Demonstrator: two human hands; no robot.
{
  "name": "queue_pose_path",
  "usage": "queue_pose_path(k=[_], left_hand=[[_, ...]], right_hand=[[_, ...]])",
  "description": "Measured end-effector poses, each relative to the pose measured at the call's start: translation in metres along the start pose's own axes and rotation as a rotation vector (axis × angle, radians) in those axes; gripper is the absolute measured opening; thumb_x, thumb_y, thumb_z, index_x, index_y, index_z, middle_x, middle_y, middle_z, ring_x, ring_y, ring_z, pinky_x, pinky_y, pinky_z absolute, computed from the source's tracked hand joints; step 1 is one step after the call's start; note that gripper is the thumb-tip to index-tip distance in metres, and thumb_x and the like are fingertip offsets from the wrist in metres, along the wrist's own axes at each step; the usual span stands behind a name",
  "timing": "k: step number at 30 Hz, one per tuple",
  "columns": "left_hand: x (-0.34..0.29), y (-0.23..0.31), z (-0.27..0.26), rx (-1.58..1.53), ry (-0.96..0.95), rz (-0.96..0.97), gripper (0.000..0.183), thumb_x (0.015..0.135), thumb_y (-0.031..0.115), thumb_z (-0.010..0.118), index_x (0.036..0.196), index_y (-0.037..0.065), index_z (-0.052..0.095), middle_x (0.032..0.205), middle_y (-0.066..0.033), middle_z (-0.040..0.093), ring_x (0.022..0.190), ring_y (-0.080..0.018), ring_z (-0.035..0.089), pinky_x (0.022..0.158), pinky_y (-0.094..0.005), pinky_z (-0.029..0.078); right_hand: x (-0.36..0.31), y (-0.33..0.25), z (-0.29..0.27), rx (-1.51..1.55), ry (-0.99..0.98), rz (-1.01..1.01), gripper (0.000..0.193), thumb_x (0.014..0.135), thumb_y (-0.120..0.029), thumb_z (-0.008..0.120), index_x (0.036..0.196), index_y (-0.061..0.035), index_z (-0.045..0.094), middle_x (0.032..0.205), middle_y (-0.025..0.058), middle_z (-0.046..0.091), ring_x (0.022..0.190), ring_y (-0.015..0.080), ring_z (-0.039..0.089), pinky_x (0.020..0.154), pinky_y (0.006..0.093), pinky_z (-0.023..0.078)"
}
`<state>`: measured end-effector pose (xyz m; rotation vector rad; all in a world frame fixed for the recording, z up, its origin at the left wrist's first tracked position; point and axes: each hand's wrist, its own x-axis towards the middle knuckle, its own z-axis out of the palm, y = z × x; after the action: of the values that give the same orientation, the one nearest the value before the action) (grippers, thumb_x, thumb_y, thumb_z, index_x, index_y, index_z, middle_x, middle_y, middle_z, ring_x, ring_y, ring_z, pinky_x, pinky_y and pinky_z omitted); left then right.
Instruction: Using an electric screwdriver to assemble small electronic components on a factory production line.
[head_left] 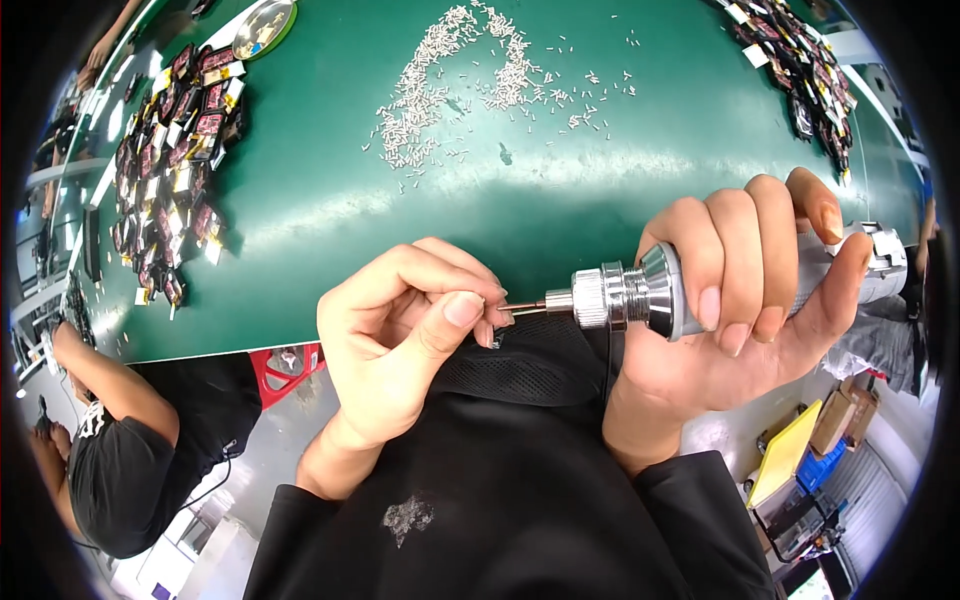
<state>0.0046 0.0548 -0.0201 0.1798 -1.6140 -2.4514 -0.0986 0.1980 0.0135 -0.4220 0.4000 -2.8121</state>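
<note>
My right hand (735,290) is wrapped round a grey electric screwdriver (660,288) with a silver chuck, held level above my lap near the table's front edge. Its thin copper-coloured bit (525,307) points left. My left hand (400,330) is closed in a pinch right at the bit's tip. Whatever small thing those fingertips hold is mostly hidden; a tiny dark bit of something shows just below them. Beyond both hands, many small white pins (410,110) lie scattered in loose piles on the green table (330,215).
A heap of small black packs with white tabs (170,160) covers the table's left side; a similar heap (800,70) is at the far right. A green-rimmed dish (264,30) stands far left. Another person in black (130,440) sits at the left, beside a red stool (288,372).
</note>
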Motion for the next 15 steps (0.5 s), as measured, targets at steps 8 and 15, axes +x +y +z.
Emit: queue_pose_path(k=[8, 15], left_hand=[[0.001, -0.003, 0.006, -0.023, -0.004, -0.039, 0.018, 0.09, 0.009, 0.055, 0.082, -0.007, 0.055, 0.078, -0.0163, 0.056, 0.064, -0.0186, 0.055, 0.057, -0.0272, 0.047], [0.004, -0.007, 0.005, -0.151, -0.056, -0.073, 0.015, 0.091, 0.005, 0.053, 0.085, -0.008, 0.057, 0.08, -0.0162, 0.058, 0.066, -0.0156, 0.055, 0.06, -0.0257, 0.047]], right_hand=[[0.0, 0.001, -0.001, 0.002, 0.055, -0.039, 0.021, 0.092, -0.024, 0.051, 0.09, -0.0038, 0.05, 0.05, -0.0027, 0.037, 0.039, 0.0075, 0.034, 0.046, 0.0237, 0.034], [0.001, 0.002, -0.003, -0.003, 0.071, -0.026, 0.02, 0.092, -0.024, 0.051, 0.088, -0.0043, 0.049, 0.049, -0.0027, 0.037, 0.039, 0.0078, 0.035, 0.046, 0.0239, 0.035]])
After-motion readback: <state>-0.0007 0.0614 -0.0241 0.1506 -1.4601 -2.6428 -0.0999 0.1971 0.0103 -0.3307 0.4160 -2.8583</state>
